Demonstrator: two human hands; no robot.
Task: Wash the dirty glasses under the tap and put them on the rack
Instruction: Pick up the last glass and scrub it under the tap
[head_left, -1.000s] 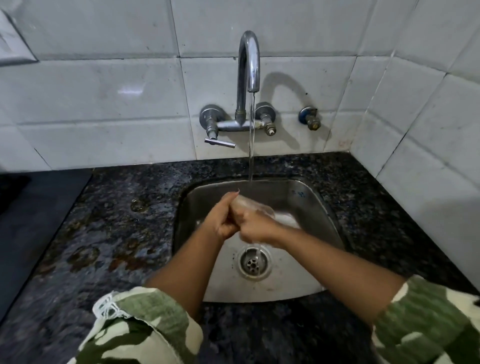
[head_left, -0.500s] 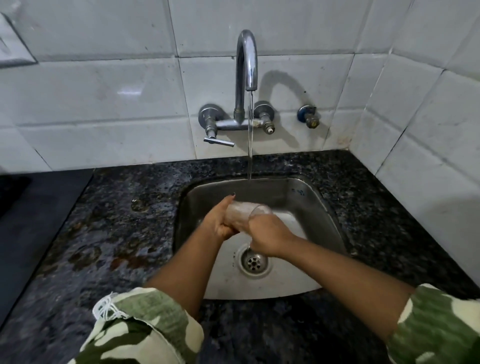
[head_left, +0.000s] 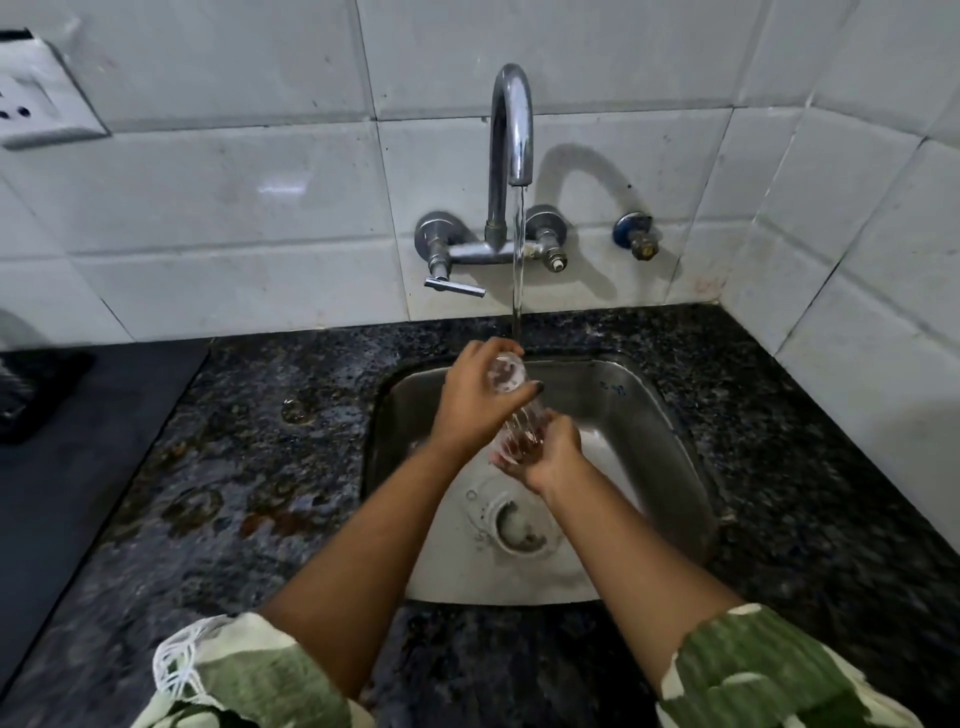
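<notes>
Under tap (head_left: 511, 124), glass (head_left: 519, 410) tilted diagonally.

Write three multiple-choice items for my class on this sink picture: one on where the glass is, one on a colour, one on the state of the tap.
1. Where is the glass?
A. On the counter
B. Held over the sink
C. On the wall

2. What colour are the wall tiles?
A. White
B. Blue
C. Red

3. What state is the tap in?
A. Shut off
B. Dripping only
C. Running

Key:
1 B, since the left hand and right hand grip it above the steel basin.
2 A, since pale white tiles with dark grout lines cover the wall.
3 C, since a steady stream falls from the spout onto the glass.
</notes>
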